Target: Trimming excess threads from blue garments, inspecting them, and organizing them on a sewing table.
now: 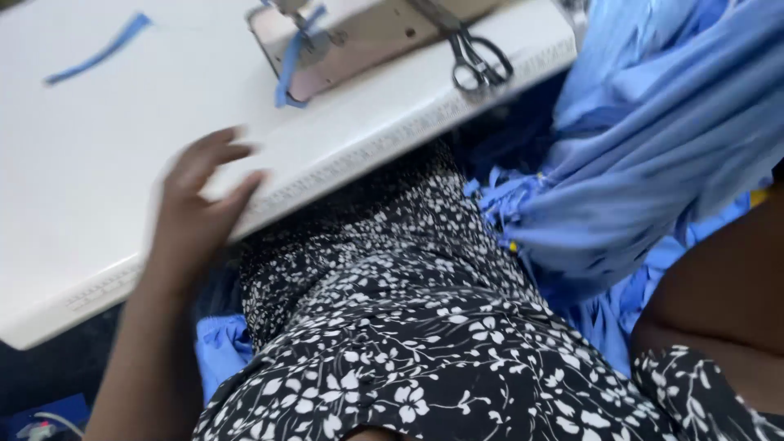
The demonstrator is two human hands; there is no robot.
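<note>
My left hand [200, 200] rests on the near edge of a white sewing table [98, 163], fingers apart and holding nothing; it is motion-blurred. My right forearm [727, 286] shows at the right edge, but the hand itself is out of view, up beside a big bundle of light blue fabric [653, 139] that hangs to the right of my lap. My lap is covered by a black dress with white flowers [425, 327].
A sewing machine base [367, 37] sits at the table's far side with a blue strip [290, 69] hanging from it. Metal scissors [478, 59] lie beside it. Another blue strip [98, 51] lies far left. More blue cloth [220, 343] lies under the table.
</note>
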